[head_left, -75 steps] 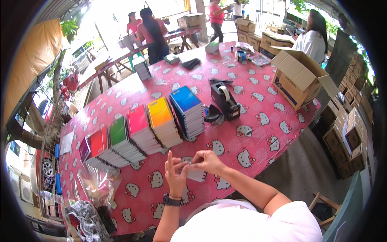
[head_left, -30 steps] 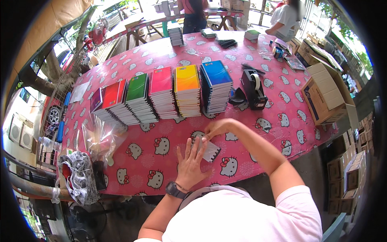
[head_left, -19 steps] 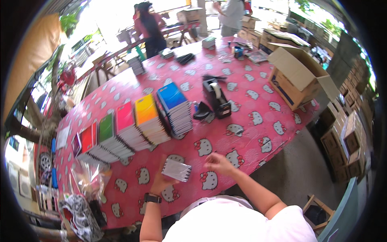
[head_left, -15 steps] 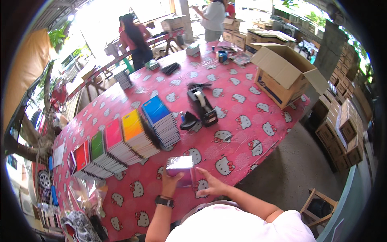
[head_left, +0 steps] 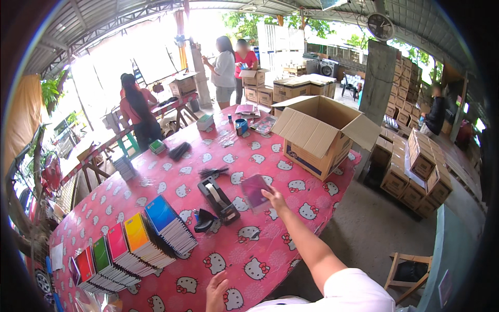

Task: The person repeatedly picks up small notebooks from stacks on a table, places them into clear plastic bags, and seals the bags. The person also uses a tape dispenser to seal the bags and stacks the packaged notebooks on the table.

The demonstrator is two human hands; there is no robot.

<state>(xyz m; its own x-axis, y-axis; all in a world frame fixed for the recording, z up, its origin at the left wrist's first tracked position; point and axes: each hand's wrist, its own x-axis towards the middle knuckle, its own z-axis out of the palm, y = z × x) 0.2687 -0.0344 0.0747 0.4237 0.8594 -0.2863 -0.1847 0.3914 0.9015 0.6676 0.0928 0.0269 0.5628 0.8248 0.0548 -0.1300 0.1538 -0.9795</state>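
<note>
My right hand (head_left: pixel 274 198), arm stretched forward over the table, grips the right edge of a purple notebook (head_left: pixel 254 191); clear wrap seems to show at its edges. Just left of it stands a black tape dispenser (head_left: pixel 219 200) with a roll of tape. My left hand (head_left: pixel 217 287) is low over the near part of the table, its fingers loosely bent and apart, holding nothing. To the left runs a row of spiral notebook stacks (head_left: pixel 136 234) with red, green, pink, yellow and blue covers. A small black object (head_left: pixel 205 220) lies beside the dispenser.
An open cardboard box (head_left: pixel 312 151) stands at the table's far right. Small notebook stacks (head_left: pixel 205 122), black spiral bindings (head_left: pixel 179 151) and a blue tape roll (head_left: pixel 241 126) lie farther back. Piled cartons (head_left: pixel 410 171) and a wooden stool (head_left: pixel 408 275) are on the right. Several people are beyond.
My right hand has carried the purple notebook forward, toward the open box. My left hand has let go of it and dropped back. The view has tilted up and turned right.
</note>
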